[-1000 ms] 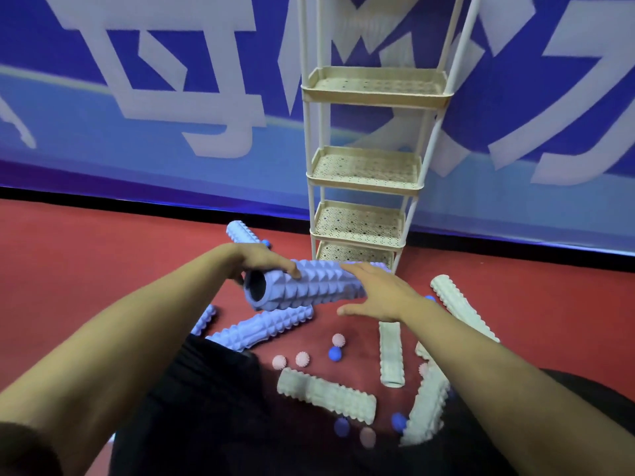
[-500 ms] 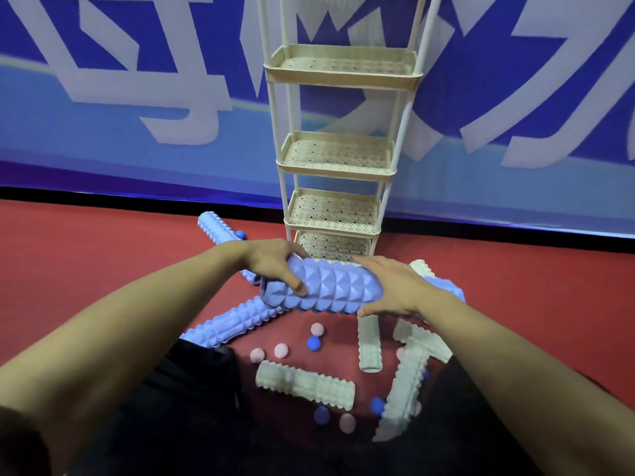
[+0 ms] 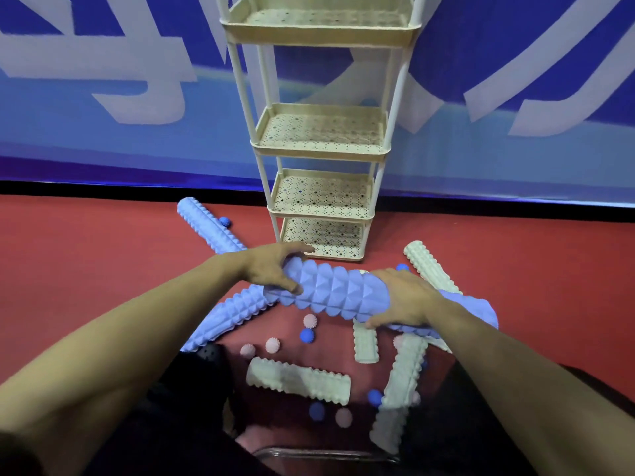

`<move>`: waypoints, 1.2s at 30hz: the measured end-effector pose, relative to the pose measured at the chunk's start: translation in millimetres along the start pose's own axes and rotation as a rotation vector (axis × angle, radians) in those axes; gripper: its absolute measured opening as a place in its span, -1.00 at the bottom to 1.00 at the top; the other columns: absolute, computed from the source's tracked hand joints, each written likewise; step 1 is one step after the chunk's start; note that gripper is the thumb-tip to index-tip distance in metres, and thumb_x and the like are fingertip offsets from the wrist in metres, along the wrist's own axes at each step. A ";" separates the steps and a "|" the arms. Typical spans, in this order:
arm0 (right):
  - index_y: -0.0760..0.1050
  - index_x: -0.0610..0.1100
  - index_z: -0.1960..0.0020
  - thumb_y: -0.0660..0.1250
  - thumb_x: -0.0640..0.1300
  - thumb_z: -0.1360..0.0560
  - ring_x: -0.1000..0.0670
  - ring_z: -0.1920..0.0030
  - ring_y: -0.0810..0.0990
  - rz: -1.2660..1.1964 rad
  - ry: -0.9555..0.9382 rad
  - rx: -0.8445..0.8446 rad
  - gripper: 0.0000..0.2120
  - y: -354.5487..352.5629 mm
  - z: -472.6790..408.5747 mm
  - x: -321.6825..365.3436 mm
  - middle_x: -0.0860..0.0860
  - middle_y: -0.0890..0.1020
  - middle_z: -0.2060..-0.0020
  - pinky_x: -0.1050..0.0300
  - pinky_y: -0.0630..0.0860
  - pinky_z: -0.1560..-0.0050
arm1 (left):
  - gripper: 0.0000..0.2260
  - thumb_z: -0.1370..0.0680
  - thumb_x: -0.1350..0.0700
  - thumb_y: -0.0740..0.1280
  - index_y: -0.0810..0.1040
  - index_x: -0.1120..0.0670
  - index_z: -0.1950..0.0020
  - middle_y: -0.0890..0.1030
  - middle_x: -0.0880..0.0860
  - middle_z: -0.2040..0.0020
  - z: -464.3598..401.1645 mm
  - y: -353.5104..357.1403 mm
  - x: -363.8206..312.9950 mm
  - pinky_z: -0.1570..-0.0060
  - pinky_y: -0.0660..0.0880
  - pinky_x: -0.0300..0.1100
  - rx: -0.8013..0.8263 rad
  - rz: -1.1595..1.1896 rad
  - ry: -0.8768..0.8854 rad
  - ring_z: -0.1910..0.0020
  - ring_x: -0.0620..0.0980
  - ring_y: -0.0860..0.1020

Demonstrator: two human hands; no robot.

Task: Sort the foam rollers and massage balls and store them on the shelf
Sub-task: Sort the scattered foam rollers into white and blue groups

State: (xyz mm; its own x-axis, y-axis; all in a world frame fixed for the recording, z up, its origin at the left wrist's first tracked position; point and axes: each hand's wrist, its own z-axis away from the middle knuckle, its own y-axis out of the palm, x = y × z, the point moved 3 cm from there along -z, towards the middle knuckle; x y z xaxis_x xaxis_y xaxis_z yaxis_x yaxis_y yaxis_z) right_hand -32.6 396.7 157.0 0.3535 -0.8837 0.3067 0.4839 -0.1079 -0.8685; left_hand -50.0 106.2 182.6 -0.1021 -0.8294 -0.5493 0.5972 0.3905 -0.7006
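Both hands on one blue foam roller [image 3: 338, 293], held crosswise in the air just in front of the shelf [image 3: 323, 250]. Left hand [image 3: 271, 269] wrapped over the roller's left end, thumb underneath, fingers curled across the top. Right hand [image 3: 405, 298] cupped round the right end, fingers spread along the ridges. A two-handed grip, then, closed on the roller at both ends, nothing spare.

Seen from the head camera only. Bottom tier directly behind the roller, all four tiers bare. Roller looks about as long as a tray is wide, perhaps longer; hard to say whether it fits flat between the posts. Likely trouble: an end catching an upright, tipping or shoving the light frame back toward the blue banner [image 3: 103, 80]. Laid on a tray edge rather than inside the rim, could roll off.

Below the hands, clutter on the red floor [image 3: 86, 269]: more blue rollers [image 3: 206, 228] to the left and under the right forearm, cream rollers [image 3: 299, 381] near the knees, small pink balls [image 3: 272, 345] and blue balls [image 3: 307, 336] scattered between them. Lowering the held roller short of the shelf risks knocking those balls away, well out of reach. Mixing colours or kinds on one tier would also undo the sorting.
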 end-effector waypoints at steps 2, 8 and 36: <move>0.37 0.19 0.01 0.40 0.46 -0.10 0.02 0.24 0.61 0.010 0.047 -0.013 -0.42 -4.5 -1.0 -10.6 0.12 0.62 0.25 0.08 0.57 0.16 | -0.23 -0.42 -0.10 0.57 0.34 0.09 -0.52 0.47 0.04 -0.41 -15.7 5.4 4.5 -0.33 0.34 -0.23 -0.057 -0.011 -0.004 -0.36 -0.02 0.45; 0.57 0.09 0.07 0.32 0.25 -0.28 -0.02 0.54 0.60 -0.026 0.175 0.105 -0.68 -36.3 1.9 -49.0 0.02 0.67 0.44 0.06 0.62 0.38 | -0.19 -0.49 -0.23 0.34 0.16 0.15 -0.60 0.37 0.25 -0.46 -75.0 35.8 -15.1 -0.40 0.30 -0.05 -0.288 0.016 -0.029 -0.42 0.20 0.38; 0.35 -0.25 -0.36 0.41 0.40 -0.36 -0.29 -0.24 0.48 -0.125 0.856 -0.144 -0.13 124.1 -66.8 -466.7 -0.22 0.51 -0.26 -0.15 0.38 -0.21 | -0.45 -0.65 -0.19 0.17 0.18 -0.03 -0.59 0.26 0.10 -0.55 -362.3 254.8 -96.9 -0.39 0.39 0.08 0.005 0.221 -0.277 -0.33 0.07 0.50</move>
State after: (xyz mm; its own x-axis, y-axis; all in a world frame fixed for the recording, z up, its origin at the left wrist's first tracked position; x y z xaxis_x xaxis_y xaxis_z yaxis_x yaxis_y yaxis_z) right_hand -191.0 765.3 -119.9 -0.4453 -0.8937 0.0556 0.3526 -0.2320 -0.9066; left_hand -176.2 430.9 -107.7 0.2490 -0.8022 -0.5426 0.5844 0.5712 -0.5763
